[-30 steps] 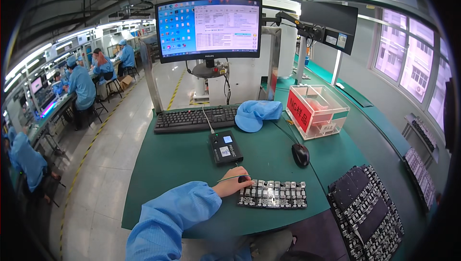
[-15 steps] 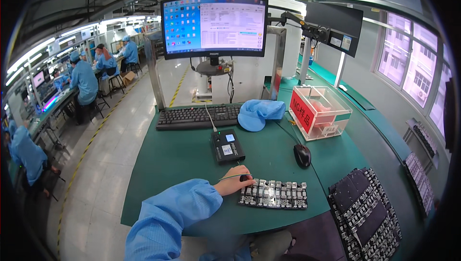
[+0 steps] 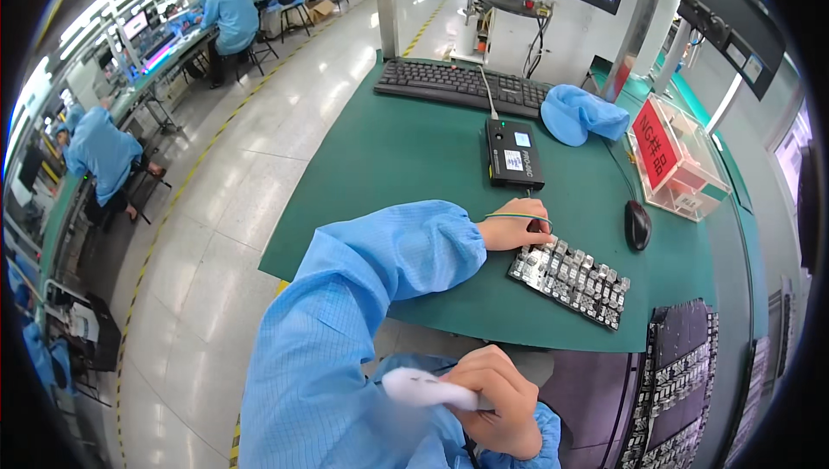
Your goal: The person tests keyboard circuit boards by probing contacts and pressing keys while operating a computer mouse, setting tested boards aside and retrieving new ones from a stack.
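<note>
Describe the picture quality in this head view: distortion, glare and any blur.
Head view: strong fisheye, so the green table edge and floor lines bow toward a black rim; overhead lights glare off the glossy floor; the white object in the right hand is smeared by blur at the bottom; the left hand on the component tray is sharp.
</note>
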The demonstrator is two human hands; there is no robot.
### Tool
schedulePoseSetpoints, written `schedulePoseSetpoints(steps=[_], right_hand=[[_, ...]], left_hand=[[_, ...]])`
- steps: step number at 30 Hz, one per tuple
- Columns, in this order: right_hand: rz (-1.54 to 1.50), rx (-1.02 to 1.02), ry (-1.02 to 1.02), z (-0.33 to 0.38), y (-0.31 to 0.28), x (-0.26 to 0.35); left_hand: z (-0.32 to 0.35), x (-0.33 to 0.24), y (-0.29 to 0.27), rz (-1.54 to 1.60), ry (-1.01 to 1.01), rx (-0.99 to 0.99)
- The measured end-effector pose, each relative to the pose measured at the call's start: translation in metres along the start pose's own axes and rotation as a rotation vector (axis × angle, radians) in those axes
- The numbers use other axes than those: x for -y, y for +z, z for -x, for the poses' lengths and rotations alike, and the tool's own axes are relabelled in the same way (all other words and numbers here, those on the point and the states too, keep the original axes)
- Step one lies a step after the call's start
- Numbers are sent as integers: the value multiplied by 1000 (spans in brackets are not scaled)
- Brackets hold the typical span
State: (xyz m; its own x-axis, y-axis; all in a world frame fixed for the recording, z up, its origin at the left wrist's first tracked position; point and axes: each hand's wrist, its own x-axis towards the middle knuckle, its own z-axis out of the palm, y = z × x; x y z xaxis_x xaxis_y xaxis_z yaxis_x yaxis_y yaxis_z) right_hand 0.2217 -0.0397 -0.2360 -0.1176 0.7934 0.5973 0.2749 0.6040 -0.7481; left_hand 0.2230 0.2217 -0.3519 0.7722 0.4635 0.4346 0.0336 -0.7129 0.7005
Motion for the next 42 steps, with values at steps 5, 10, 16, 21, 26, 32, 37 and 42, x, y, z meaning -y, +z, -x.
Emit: schedulePoseSetpoints(steps=[5,10,16,21,26,32,37,42], right_hand=[[-134,7,61,9,-14,1],[-386,155,210,37,-43,-9],[-667,372,625,63,-33,-21],[-834,378,806,73,-25,-15],[-873,429,906,75,-24,-13],[-943,431,949,71,-28,-9],[-1001,368,1089,71,-28,-9],[-979,485,1013,65,-24,-5]], left_hand=[[6,0,0,-4,35,-22],[1,2,0,-11,73,-38],[-2,2,-3,0,-5,-26],[-1,0,-1,16,-17,-18],[-1,0,0,-18,-11,-21],[-1,-1,-1,-22,-10,-2],[-1,1,-2,-6,3,-23],[-2,-1,-4,-56,2,4]])
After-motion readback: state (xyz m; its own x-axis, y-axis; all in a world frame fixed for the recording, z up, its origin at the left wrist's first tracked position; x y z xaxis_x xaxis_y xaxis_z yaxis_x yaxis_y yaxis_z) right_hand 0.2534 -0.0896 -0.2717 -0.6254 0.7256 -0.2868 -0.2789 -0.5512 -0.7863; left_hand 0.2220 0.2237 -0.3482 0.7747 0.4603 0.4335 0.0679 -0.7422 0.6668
